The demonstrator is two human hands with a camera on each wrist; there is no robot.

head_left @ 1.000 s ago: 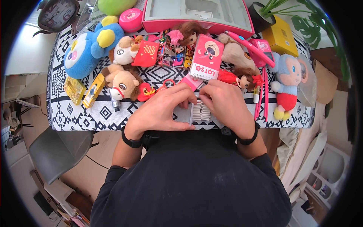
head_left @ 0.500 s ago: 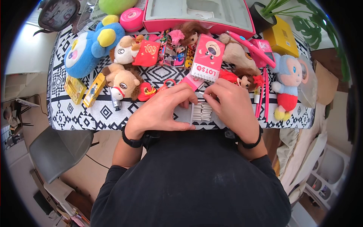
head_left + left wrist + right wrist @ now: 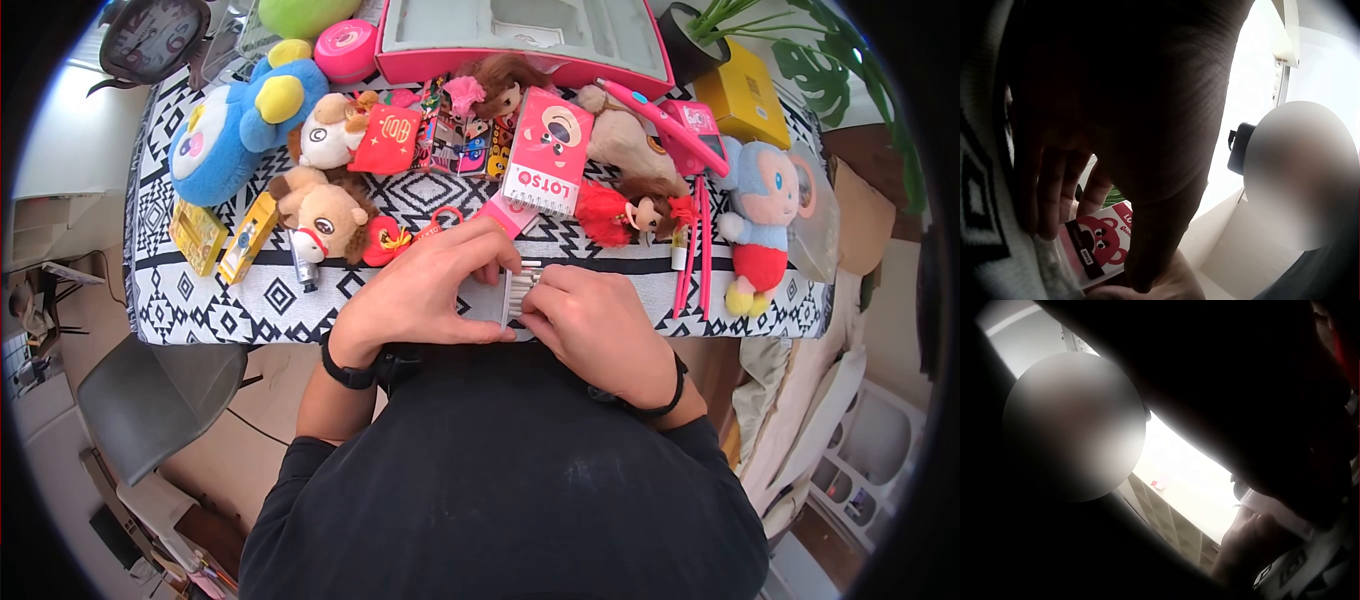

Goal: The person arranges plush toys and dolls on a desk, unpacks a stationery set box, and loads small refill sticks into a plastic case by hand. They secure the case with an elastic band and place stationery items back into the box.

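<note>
My left hand holds a small, flat box between thumb and fingers at its two ends. In the left wrist view the box shows a pink bear print on its side. From its right side, in the head view, a packed bundle of thin white sticks shows. My right hand curls its fingers and thumb over these sticks, covering most of them. The right wrist view is mostly dark; my left hand and the pale box edge show at lower right.
Beyond the hands lie a pink notebook, a red-dressed doll and a tan plush horse. Pink sticks and a plush toy are on the right. A large pink box stands at the back.
My right hand first lifts slightly from the box's far edge, then comes down nearer the body, over the white sticks. My left hand stays in place on the box.
</note>
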